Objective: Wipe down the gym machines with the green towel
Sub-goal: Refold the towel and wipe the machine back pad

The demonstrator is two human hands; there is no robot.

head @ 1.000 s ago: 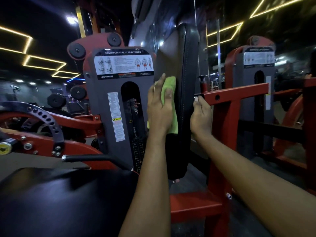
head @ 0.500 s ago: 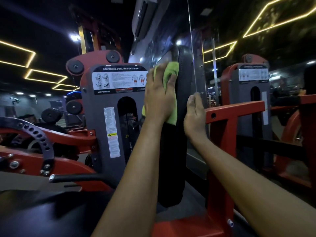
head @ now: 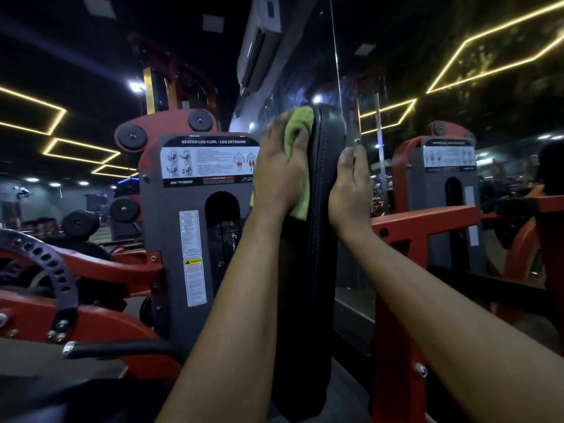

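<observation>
A tall black padded backrest (head: 314,285) of the red leg machine stands upright, seen edge-on in the middle. My left hand (head: 279,175) presses the folded green towel (head: 297,131) flat against the pad's left face, close to its top corner. Part of the towel hangs out below my palm. My right hand (head: 349,190) lies on the pad's right side with fingers pointing up, bracing it.
A grey weight-stack housing (head: 180,239) with a leg curl instruction label stands left of the pad. The red frame bar (head: 427,219) runs right behind my right hand. A black handle (head: 116,349) and a perforated adjuster arc (head: 58,270) sit at lower left. A mirror (head: 457,117) fills the right.
My left hand has slid the green towel up the pad's left face, from its middle to near the top. My right hand has moved up the pad's other side with it.
</observation>
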